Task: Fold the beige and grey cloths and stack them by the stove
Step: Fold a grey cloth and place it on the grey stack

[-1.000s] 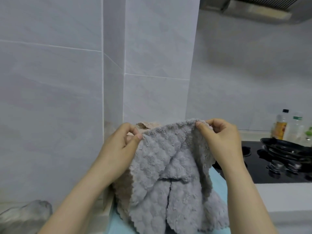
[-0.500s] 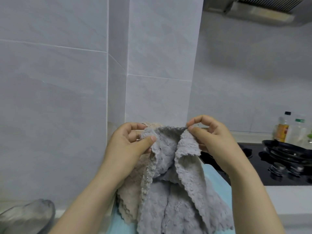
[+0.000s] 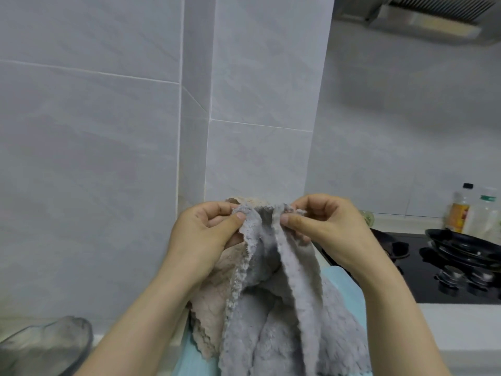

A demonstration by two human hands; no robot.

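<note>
The left hand (image 3: 206, 234) is pinching the top edge of the grey cloth (image 3: 284, 321) between thumb and curled forefinger, and the right hand (image 3: 322, 229) is pinching the same edge just beside it, so both grips are clamped on the fabric with the two thumbs lying close together. The grey cloth is hanging down from the hands in loose vertical folds, held up in front of the tiled wall (image 3: 108, 158). The beige cloth (image 3: 211, 308) is hanging just behind and to the left of it, its top peeking out above the fingers; whether the left hand is gripping it too cannot be told. A pale blue surface (image 3: 344, 289) is showing beneath both cloths. The stove (image 3: 423, 278) is lying to the right, behind the right forearm, with a dark pan (image 3: 466, 244) sitting on it and bottles (image 3: 461, 210) standing behind. A glass bowl (image 3: 46, 346) is resting at the lower left.
</note>
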